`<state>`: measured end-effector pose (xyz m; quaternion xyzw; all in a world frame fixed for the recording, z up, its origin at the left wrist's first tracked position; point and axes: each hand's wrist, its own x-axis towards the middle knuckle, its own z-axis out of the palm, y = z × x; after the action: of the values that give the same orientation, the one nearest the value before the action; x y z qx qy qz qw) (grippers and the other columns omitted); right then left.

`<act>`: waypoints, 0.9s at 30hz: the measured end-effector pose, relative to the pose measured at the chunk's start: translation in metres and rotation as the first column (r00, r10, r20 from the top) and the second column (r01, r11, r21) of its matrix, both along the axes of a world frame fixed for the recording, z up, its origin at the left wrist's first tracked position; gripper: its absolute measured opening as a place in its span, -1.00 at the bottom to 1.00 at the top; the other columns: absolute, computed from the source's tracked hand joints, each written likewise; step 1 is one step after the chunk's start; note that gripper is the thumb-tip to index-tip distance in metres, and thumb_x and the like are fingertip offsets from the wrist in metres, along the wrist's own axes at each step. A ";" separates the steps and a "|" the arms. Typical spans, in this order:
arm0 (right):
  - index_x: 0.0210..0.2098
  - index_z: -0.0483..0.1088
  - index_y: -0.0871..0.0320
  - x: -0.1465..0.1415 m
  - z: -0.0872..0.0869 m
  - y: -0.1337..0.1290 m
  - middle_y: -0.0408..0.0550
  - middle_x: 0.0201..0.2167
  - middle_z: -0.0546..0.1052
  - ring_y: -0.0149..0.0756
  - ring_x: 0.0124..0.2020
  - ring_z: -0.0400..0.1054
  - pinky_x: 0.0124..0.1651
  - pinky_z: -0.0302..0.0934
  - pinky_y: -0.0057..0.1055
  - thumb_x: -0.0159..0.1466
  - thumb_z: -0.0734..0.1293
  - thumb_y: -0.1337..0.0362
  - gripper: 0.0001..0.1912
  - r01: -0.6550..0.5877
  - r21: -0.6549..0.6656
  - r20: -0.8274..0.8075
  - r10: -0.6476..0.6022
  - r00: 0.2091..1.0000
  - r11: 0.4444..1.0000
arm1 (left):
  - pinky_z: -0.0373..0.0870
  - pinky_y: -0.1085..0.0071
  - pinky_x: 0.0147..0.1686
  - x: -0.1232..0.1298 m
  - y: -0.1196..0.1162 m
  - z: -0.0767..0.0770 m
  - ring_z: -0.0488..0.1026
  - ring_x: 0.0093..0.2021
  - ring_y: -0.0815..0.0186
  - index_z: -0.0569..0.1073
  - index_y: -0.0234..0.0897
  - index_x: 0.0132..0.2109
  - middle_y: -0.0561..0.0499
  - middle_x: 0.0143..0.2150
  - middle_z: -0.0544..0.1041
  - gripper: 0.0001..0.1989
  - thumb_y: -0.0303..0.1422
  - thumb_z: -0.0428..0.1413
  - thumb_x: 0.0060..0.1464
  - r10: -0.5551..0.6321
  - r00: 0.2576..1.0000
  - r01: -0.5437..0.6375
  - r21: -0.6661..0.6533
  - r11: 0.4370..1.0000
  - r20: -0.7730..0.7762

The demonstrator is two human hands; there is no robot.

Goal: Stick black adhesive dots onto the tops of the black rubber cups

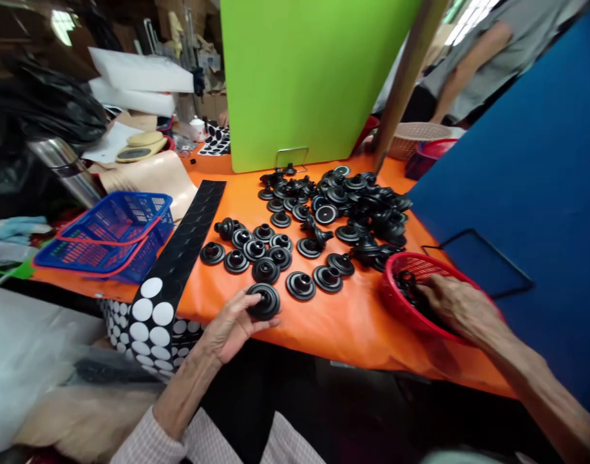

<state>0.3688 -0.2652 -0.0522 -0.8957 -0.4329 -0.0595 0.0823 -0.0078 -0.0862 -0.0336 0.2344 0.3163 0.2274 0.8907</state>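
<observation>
Near the front edge of the table, my left hand [239, 322] grips a round black stepped disc [265, 301] between thumb and fingers. My right hand [456, 303] reaches into a red plastic basket [394, 303], its fingertips hidden among small black parts [407, 283]. Between the hands stand several loose black discs with raised hubs, the nearest being a hubbed disc [301, 285]. Behind them a heap of similar black discs [355, 200] is piled up. To the left lies a black strip [193, 225] whose near end carries white round stickers [150, 310].
A blue plastic basket [102, 232] with red handles sits at the left of the orange table [343, 335]. A green board [309, 77] stands behind the heap, a blue board [527, 187] on the right. A metal flask [66, 167] leans at left. Another person [498, 51] stands beyond.
</observation>
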 end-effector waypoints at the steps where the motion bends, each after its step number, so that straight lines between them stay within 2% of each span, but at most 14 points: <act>1: -0.50 0.22 0.04 -0.003 0.005 0.000 0.07 -0.57 0.36 -0.01 -0.48 0.32 -0.36 0.16 -0.13 0.29 0.12 0.12 -0.73 0.014 0.019 0.019 -0.015 1.000 1.000 | 0.47 -0.01 -0.02 0.000 0.000 -0.001 0.52 -0.13 0.15 0.49 -0.41 -0.18 -0.14 -0.16 0.56 -0.85 -0.49 0.16 0.05 0.004 1.000 -0.004 0.028 1.000 -0.015; 4: -0.47 0.27 0.04 -0.038 0.031 0.001 0.10 -0.51 0.41 -0.02 -0.46 0.33 -0.32 0.19 -0.09 0.29 0.09 0.02 -0.66 0.043 0.141 0.009 -0.044 0.999 0.989 | 0.50 0.03 -0.04 -0.002 -0.002 -0.004 0.50 -0.12 0.16 0.48 -0.43 -0.19 -0.15 -0.15 0.54 -0.85 -0.46 0.16 0.06 0.024 0.999 -0.020 0.075 0.997 -0.047; 7: -0.37 0.38 0.05 -0.103 0.047 0.011 0.02 -0.47 0.51 -0.16 -0.49 0.36 -0.35 0.24 -0.22 0.26 0.17 -0.04 -0.67 0.039 0.294 -0.257 0.040 0.966 0.955 | 0.50 0.06 -0.05 -0.001 -0.004 -0.004 0.50 -0.11 0.16 0.48 -0.42 -0.17 -0.15 -0.12 0.53 -0.83 -0.45 0.17 0.06 0.013 0.998 -0.008 0.092 0.996 -0.061; 9: -0.37 0.39 0.07 -0.144 0.040 0.022 -0.01 -0.41 0.55 -0.21 -0.40 0.42 -0.28 0.27 -0.29 0.30 0.14 0.00 -0.66 -0.083 0.314 -0.445 0.224 0.867 0.946 | 0.50 0.06 -0.03 0.000 -0.006 -0.004 0.50 -0.09 0.15 0.48 -0.41 -0.17 -0.15 -0.10 0.53 -0.83 -0.44 0.18 0.05 -0.006 0.998 0.013 0.107 0.994 -0.063; 10: -0.36 0.39 0.07 -0.159 0.031 0.027 -0.02 -0.40 0.54 -0.22 -0.39 0.43 -0.28 0.28 -0.31 0.30 0.13 0.01 -0.66 -0.117 0.300 -0.490 0.258 0.833 0.947 | 0.49 0.05 -0.03 0.001 -0.008 -0.003 0.50 -0.08 0.14 0.48 -0.41 -0.17 -0.14 -0.09 0.53 -0.82 -0.44 0.19 0.05 -0.017 0.998 0.024 0.116 0.993 -0.065; 11: -0.39 0.38 0.08 -0.170 0.021 0.031 -0.01 -0.42 0.53 -0.22 -0.38 0.42 -0.27 0.29 -0.31 0.31 0.11 0.03 -0.65 -0.124 0.291 -0.489 0.259 0.833 0.949 | 0.49 0.05 -0.03 0.001 -0.009 -0.003 0.50 -0.08 0.13 0.48 -0.40 -0.16 -0.14 -0.09 0.53 -0.81 -0.43 0.19 0.04 -0.026 0.997 0.035 0.128 0.991 -0.071; 13: -0.36 0.38 0.09 -0.179 0.001 0.033 0.02 -0.37 0.49 -0.20 -0.33 0.42 -0.21 0.30 -0.28 0.33 0.07 0.08 -0.64 -0.113 0.288 -0.454 0.239 0.858 0.951 | 0.49 0.05 -0.02 -0.001 -0.011 -0.002 0.51 -0.08 0.12 0.48 -0.39 -0.15 -0.14 -0.07 0.53 -0.78 -0.41 0.21 0.03 -0.039 0.995 0.052 0.156 0.986 -0.088; 16: -0.05 0.36 0.13 -0.177 -0.014 0.024 0.06 -0.19 0.44 -0.20 -0.20 0.41 -0.10 0.31 -0.25 0.34 0.11 0.12 -0.67 -0.155 0.295 -0.443 0.278 0.852 0.943 | 0.49 0.07 -0.02 -0.003 -0.013 -0.003 0.52 -0.10 0.12 0.49 -0.39 -0.14 -0.15 -0.07 0.53 -0.75 -0.39 0.23 0.01 -0.047 0.994 0.065 0.184 0.981 -0.100; 18: 0.01 0.33 0.15 -0.177 -0.013 0.019 0.08 -0.15 0.42 -0.18 -0.16 0.40 -0.07 0.31 -0.22 0.31 0.18 0.14 -0.66 -0.199 0.275 -0.448 0.308 0.839 0.941 | 0.49 0.09 -0.02 -0.002 -0.015 -0.004 0.52 -0.10 0.12 0.49 -0.39 -0.13 -0.14 -0.06 0.53 -0.73 -0.39 0.23 -0.01 -0.051 0.993 0.069 0.185 0.980 -0.102; 21: -0.09 0.36 0.16 -0.191 -0.006 0.020 0.06 -0.22 0.42 -0.18 -0.22 0.39 -0.12 0.33 -0.21 0.31 0.20 0.19 -0.75 -0.177 0.319 -0.432 0.309 0.847 0.931 | 0.50 0.12 -0.05 0.001 -0.019 -0.007 0.51 -0.11 0.16 0.48 -0.38 -0.12 -0.13 -0.09 0.54 -0.71 -0.38 0.24 -0.02 -0.053 0.992 0.076 0.206 0.976 -0.116; 24: -0.06 0.33 0.14 -0.222 0.003 0.027 -0.02 -0.28 0.43 -0.28 -0.30 0.39 -0.17 0.33 -0.31 0.32 0.23 0.23 -0.77 -0.141 0.472 -0.438 0.370 0.819 0.870 | 0.51 0.19 -0.09 0.005 -0.026 -0.009 0.49 -0.10 0.19 0.48 -0.37 -0.09 -0.11 -0.10 0.53 -0.68 -0.36 0.25 -0.02 -0.046 0.990 0.081 0.277 0.958 -0.131; 27: -0.03 0.32 0.13 -0.250 0.010 0.032 -0.06 -0.30 0.42 -0.31 -0.30 0.37 -0.16 0.33 -0.35 0.31 0.24 0.26 -0.76 -0.125 0.580 -0.444 0.441 0.780 0.805 | 0.51 0.27 -0.12 0.008 -0.031 -0.010 0.46 -0.07 0.20 0.48 -0.35 -0.07 -0.10 -0.09 0.52 -0.64 -0.33 0.26 -0.03 -0.035 0.990 0.081 0.346 0.935 -0.138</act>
<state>0.1186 -0.2327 -0.0423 -0.7369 -0.4915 0.1040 0.4523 0.0006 -0.1174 -0.0436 0.4127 0.3209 0.2380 0.8186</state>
